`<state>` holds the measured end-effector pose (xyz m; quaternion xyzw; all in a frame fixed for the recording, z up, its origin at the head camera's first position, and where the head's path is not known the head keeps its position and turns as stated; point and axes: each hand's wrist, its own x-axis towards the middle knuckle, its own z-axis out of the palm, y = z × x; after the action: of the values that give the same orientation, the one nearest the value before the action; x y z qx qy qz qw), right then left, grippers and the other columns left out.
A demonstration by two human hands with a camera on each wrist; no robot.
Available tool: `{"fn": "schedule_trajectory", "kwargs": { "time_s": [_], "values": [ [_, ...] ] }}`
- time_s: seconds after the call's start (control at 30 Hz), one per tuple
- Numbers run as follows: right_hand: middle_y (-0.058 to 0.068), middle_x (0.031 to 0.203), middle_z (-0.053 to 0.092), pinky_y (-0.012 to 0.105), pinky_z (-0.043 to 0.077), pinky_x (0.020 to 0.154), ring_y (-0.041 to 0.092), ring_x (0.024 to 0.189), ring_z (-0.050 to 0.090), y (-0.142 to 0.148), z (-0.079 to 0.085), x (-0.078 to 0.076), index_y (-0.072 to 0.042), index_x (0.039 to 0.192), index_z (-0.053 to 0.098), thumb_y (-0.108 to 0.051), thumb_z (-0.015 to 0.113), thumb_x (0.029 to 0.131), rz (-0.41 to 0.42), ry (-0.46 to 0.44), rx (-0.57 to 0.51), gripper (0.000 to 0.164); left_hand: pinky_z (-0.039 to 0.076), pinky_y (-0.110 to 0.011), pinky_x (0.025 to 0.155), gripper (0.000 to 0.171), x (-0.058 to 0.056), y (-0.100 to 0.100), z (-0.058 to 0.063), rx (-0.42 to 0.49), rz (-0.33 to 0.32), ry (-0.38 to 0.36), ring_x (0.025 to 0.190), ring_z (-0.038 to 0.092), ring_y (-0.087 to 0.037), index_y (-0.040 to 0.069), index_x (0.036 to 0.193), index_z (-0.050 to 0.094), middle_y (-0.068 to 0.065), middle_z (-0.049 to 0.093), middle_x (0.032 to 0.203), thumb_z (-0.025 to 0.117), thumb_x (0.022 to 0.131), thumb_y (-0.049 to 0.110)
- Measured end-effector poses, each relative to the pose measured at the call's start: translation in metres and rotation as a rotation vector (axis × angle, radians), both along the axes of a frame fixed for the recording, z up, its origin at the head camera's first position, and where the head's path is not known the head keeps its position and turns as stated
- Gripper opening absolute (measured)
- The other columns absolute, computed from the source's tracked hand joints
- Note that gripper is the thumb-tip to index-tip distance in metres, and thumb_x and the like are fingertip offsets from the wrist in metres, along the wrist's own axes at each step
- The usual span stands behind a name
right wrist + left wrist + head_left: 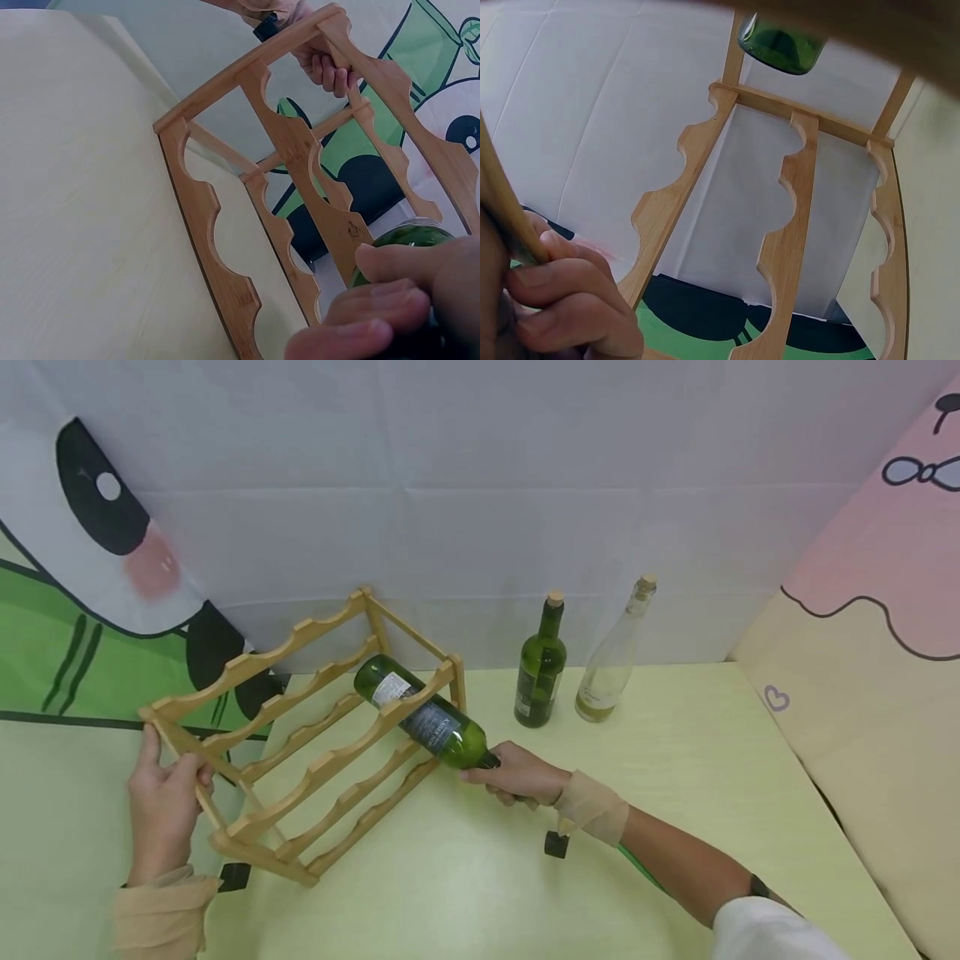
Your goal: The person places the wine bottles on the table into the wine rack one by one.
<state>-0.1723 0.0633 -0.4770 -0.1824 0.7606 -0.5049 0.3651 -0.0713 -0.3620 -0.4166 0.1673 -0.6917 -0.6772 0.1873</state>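
A wooden wine rack (337,756) with scalloped rails stands at the left of the table. My left hand (167,802) grips a bar on its left end; in the left wrist view the fingers (577,300) curl round that bar. My right hand (521,772) holds a green wine bottle (431,722) by its dark neck. The bottle lies slanted across the right end of the rack, its base inside and its neck out toward me. In the right wrist view the bottle (409,236) is mostly hidden by my right hand (397,307).
Behind the right hand, a corked green bottle (540,668) stands upright on the pale table (637,860). A clear corked bottle (611,660) with a little yellowish liquid stands beside it. A white cloth (487,510) hangs along the back, with printed panels at both sides.
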Motion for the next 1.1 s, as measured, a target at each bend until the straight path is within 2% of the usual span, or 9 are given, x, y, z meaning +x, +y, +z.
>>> {"fn": "schedule_trajectory", "kwargs": {
  "time_s": [0.23, 0.4, 0.63, 0.77, 0.97, 1.1],
  "values": [
    [0.000, 0.050, 0.037, 0.028, 0.024, 0.035, 0.010, 0.039, 0.029, -0.008, -0.001, -0.007, -0.012, 0.081, 0.063, -0.046, 0.065, 0.094, 0.007, 0.032, -0.007, 0.036, 0.034, -0.023, 0.040, 0.075, -0.001, 0.003, 0.000, -0.029, 0.002, -0.019, 0.043, 0.043, -0.008, 0.037, 0.158, 0.013, -0.002, 0.052, 0.059, 0.048, 0.100, 0.004],
    [0.000, 0.051, 0.037, 0.028, 0.023, 0.037, 0.010, 0.041, 0.031, -0.015, -0.001, -0.009, -0.010, 0.076, 0.058, -0.042, 0.063, 0.095, -0.006, 0.009, -0.044, 0.038, 0.034, -0.024, 0.040, 0.075, 0.000, 0.003, -0.001, -0.051, -0.002, -0.012, 0.046, 0.045, -0.007, 0.038, 0.157, 0.014, -0.002, 0.053, 0.060, 0.047, 0.100, 0.004],
    [-0.001, 0.056, 0.040, 0.026, 0.035, 0.048, 0.009, 0.045, 0.036, -0.023, -0.002, -0.010, -0.008, 0.086, 0.062, -0.034, 0.064, 0.097, -0.024, -0.039, -0.120, 0.028, 0.034, -0.023, 0.040, 0.074, 0.001, 0.001, -0.001, -0.052, 0.014, -0.030, 0.044, 0.044, -0.008, 0.036, 0.158, 0.013, -0.001, 0.052, 0.060, 0.047, 0.100, 0.005],
    [0.000, 0.056, 0.040, 0.027, 0.034, 0.047, 0.009, 0.045, 0.036, -0.026, -0.002, -0.011, -0.008, 0.085, 0.060, -0.033, 0.064, 0.097, -0.029, -0.042, -0.114, 0.028, 0.033, -0.023, 0.039, 0.074, 0.001, 0.000, -0.001, -0.060, 0.019, -0.032, 0.043, 0.041, -0.008, 0.036, 0.158, 0.012, -0.001, 0.052, 0.060, 0.047, 0.100, 0.006],
    [0.000, 0.057, 0.039, 0.026, 0.034, 0.049, 0.010, 0.046, 0.036, -0.033, 0.000, -0.013, -0.006, 0.087, 0.058, -0.025, 0.061, 0.099, -0.038, -0.069, -0.136, 0.022, 0.034, -0.023, 0.039, 0.074, 0.002, 0.000, -0.001, -0.053, 0.003, -0.006, 0.045, 0.043, -0.007, 0.036, 0.158, 0.013, -0.001, 0.052, 0.061, 0.046, 0.100, 0.005],
    [0.000, 0.057, 0.039, 0.026, 0.034, 0.048, 0.010, 0.046, 0.036, -0.036, 0.000, -0.014, -0.006, 0.085, 0.057, -0.024, 0.061, 0.099, -0.040, -0.056, -0.135, 0.023, 0.034, -0.022, 0.040, 0.074, 0.002, 0.000, -0.001, -0.050, 0.003, -0.013, 0.045, 0.044, -0.007, 0.036, 0.158, 0.012, -0.002, 0.052, 0.060, 0.047, 0.101, 0.004]
  ]
}}
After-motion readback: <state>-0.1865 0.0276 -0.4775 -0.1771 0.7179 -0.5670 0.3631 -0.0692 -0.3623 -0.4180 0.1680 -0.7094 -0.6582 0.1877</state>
